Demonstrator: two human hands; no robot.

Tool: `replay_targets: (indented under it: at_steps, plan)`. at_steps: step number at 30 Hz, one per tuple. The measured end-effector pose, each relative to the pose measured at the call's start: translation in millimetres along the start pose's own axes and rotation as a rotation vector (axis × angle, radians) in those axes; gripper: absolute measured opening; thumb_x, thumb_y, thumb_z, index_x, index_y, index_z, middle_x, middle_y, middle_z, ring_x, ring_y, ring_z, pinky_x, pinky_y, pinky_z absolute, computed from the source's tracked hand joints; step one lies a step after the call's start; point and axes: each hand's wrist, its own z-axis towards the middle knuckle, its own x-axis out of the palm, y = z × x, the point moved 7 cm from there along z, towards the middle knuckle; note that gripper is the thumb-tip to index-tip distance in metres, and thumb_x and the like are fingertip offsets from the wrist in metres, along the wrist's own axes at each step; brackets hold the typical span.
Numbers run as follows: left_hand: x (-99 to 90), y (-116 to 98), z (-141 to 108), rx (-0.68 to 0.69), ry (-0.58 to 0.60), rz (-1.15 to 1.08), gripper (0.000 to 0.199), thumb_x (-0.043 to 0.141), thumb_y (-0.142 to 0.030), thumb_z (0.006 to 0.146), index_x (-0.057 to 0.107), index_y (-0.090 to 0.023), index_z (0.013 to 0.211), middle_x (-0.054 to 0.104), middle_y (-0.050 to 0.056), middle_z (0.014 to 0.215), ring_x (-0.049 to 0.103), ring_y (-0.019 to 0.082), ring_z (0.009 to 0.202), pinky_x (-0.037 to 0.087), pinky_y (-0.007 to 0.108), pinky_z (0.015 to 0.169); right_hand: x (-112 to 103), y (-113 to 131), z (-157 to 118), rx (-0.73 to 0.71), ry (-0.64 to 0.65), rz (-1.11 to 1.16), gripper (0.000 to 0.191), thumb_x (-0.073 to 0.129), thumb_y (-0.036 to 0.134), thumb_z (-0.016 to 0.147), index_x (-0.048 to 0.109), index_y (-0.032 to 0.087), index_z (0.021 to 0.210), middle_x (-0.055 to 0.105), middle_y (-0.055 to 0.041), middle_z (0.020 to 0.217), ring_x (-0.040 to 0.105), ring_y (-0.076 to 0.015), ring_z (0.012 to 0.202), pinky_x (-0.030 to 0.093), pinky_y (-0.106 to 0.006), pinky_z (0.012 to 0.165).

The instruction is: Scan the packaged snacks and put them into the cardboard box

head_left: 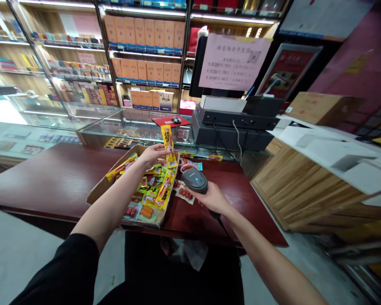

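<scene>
My left hand grips a long yellow snack packet, held upright over the far right corner of a cardboard box. Inside the box lie several small snack packets in yellow, green and clear wrapping, among them a yellow packet and a clear one with orange sausages. My right hand is wrapped round the handle of a black barcode scanner, whose blue light shows on top. Below the scanner head, a clear packet of red sausages rests on the table, partly covered.
The box stands on a dark red wooden table. Behind it is a glass display counter with a mouse on a red pad. Black checkout equipment and a monitor with a pink notice stand at back right. Wooden cabinets flank the right.
</scene>
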Motion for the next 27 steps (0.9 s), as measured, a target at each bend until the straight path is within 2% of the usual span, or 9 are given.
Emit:
replay_targets:
  at_steps: [3,6,8,10,13,16,18,22,27]
  plan:
    - [-36.7,-15,-5,0.037,-0.114,0.035,0.05,0.091,-0.025,0.047,0.065,-0.015,0.089,0.069,0.005,0.085,0.067,0.016,0.073,0.057,0.027,0.06,0,-3,2,0.017,0.028,-0.005,0.039,0.067,0.044,0.079,0.072,0.015,0.104,0.074,-0.0056,0.076,0.07,-0.0252,0.082,0.055,-0.033,0.071]
    - [-74.9,-26,-20,0.072,-0.198,0.058,0.052,0.091,-0.03,0.048,0.066,-0.015,0.091,0.069,0.006,0.089,0.067,0.018,0.079,0.059,0.031,0.063,3,-7,8,-0.004,0.034,0.003,0.039,0.068,0.043,0.078,0.071,0.017,0.107,0.076,-0.0068,0.09,0.07,-0.0261,0.089,0.055,-0.036,0.078]
    - [-94.0,-31,-31,0.087,-0.228,0.071,0.051,0.09,-0.032,0.05,0.067,-0.015,0.093,0.068,0.007,0.091,0.066,0.019,0.081,0.061,0.035,0.066,9,-8,14,-0.036,0.051,0.012,0.038,0.069,0.041,0.078,0.071,0.018,0.108,0.075,-0.007,0.098,0.069,-0.0267,0.094,0.054,-0.038,0.084]
    - [-105.0,-34,-41,0.102,-0.243,0.089,0.05,0.09,-0.032,0.051,0.068,-0.015,0.093,0.068,0.007,0.09,0.066,0.018,0.082,0.062,0.036,0.067,15,-7,19,-0.065,0.072,0.023,0.038,0.069,0.04,0.078,0.07,0.017,0.109,0.075,-0.007,0.103,0.068,-0.0272,0.099,0.053,-0.039,0.088]
    - [-105.8,-35,-47,0.104,-0.25,0.123,0.048,0.089,-0.031,0.053,0.069,-0.014,0.093,0.067,0.007,0.088,0.066,0.018,0.082,0.062,0.035,0.067,18,-1,23,-0.077,0.085,0.038,0.038,0.069,0.038,0.079,0.07,0.018,0.111,0.074,-0.0065,0.105,0.068,-0.0265,0.1,0.052,-0.04,0.091]
    - [-88.2,-30,-39,0.091,-0.227,0.165,0.046,0.088,-0.032,0.054,0.069,-0.014,0.092,0.067,0.007,0.087,0.066,0.02,0.082,0.061,0.033,0.064,11,4,21,-0.071,0.077,0.038,0.037,0.069,0.038,0.079,0.07,0.018,0.11,0.075,-0.0065,0.105,0.069,-0.0261,0.099,0.052,-0.039,0.089]
    - [-64.8,-24,-29,0.083,-0.165,0.194,0.046,0.088,-0.032,0.055,0.069,-0.014,0.093,0.067,0.008,0.086,0.067,0.021,0.084,0.061,0.032,0.062,1,5,18,-0.065,0.054,0.031,0.038,0.069,0.04,0.078,0.071,0.017,0.109,0.074,-0.007,0.106,0.069,-0.0266,0.099,0.052,-0.038,0.089]
    - [-0.7,-10,-3,0.062,-0.027,0.25,0.044,0.088,-0.031,0.056,0.069,-0.013,0.091,0.068,0.008,0.084,0.067,0.021,0.082,0.06,0.031,0.061,-29,-9,7,0.023,-0.034,-0.032,0.038,0.068,0.043,0.077,0.071,0.017,0.104,0.076,-0.0073,0.095,0.07,-0.0269,0.092,0.054,-0.035,0.08]
    - [76.6,9,32,0.005,0.116,0.263,0.041,0.088,-0.029,0.056,0.068,-0.014,0.088,0.067,0.005,0.073,0.065,0.017,0.066,0.058,0.032,0.06,-64,-42,-8,0.189,-0.088,-0.101,0.031,0.065,0.044,0.078,0.069,0.015,0.091,0.068,-0.0034,0.059,0.066,-0.0203,0.056,0.049,-0.027,0.054]
